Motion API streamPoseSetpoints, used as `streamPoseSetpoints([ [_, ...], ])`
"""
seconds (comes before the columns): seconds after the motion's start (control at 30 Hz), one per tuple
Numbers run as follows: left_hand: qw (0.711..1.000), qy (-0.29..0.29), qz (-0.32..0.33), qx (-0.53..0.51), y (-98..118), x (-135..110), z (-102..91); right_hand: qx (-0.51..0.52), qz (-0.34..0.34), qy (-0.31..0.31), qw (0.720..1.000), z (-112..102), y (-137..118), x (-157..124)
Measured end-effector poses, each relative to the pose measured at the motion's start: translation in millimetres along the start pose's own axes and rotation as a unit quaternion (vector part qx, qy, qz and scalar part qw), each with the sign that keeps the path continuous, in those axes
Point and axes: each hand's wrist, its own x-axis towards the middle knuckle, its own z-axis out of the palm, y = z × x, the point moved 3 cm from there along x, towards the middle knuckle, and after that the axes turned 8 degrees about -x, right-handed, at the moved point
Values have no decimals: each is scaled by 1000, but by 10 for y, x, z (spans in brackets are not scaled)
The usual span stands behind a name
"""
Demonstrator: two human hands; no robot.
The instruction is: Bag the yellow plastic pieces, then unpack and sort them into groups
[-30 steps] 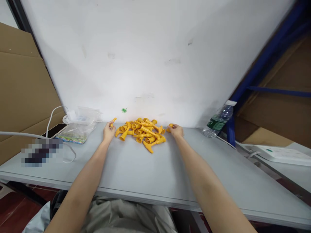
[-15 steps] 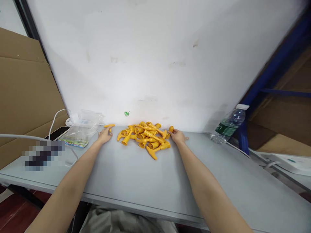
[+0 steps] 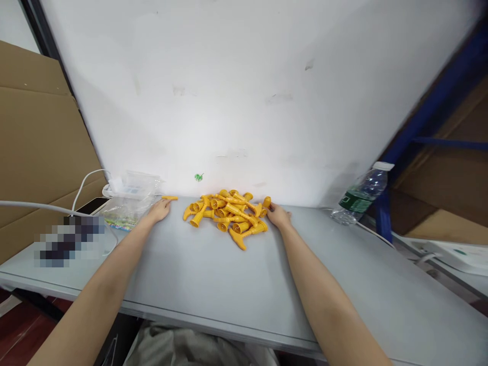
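Observation:
A heap of yellow plastic T-handled pieces (image 3: 229,209) lies on the grey table against the white board; several have hollow, flared ends. Left of the heap, my left hand (image 3: 159,209) is closed on one yellow T-handled piece (image 3: 170,197), whose crossbar shows above the fingers while its stem is mostly hidden. At the heap's right edge, my right hand (image 3: 279,215) pinches another yellow piece (image 3: 267,202) by its side, with its rounded end upward. The lower part of that piece is covered by the fingers and the heap.
A plastic bottle (image 3: 360,195) leans near a blue metal frame (image 3: 385,218) at right. Clear plastic bags (image 3: 131,203), a phone (image 3: 92,206) and white cables (image 3: 78,193) lie at left, beside a cardboard sheet (image 3: 34,152). The white board (image 3: 244,101) stands behind.
My left hand has shifted slightly left and turned, hiding the stem of its yellow piece. The right hand's piece stands a little more upright. The heap looks the same.

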Motion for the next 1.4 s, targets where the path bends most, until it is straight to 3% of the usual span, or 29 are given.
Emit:
streamPoseSetpoints([
  [0.57, 999, 12, -27, -45, -215, -23, -225, 20, 13, 27, 999, 52, 76, 33],
  [1.0, 1000, 14, -8, -12, -262, 76, -128, 90, 30, 62, 994, 37, 100, 22],
  [1.07, 1000, 12, -16, -5, -262, 80, -119, 115, 39, 80, 989, -3, 86, -19],
  [1.23, 1000, 7, -19, -2, -236, 77, -121, 144, 54, 200, 968, -167, 19, -185],
  [1.4, 999, 17, -24, -13, -125, 32, -146, 198, -16, 150, 969, -192, -144, -257],
])
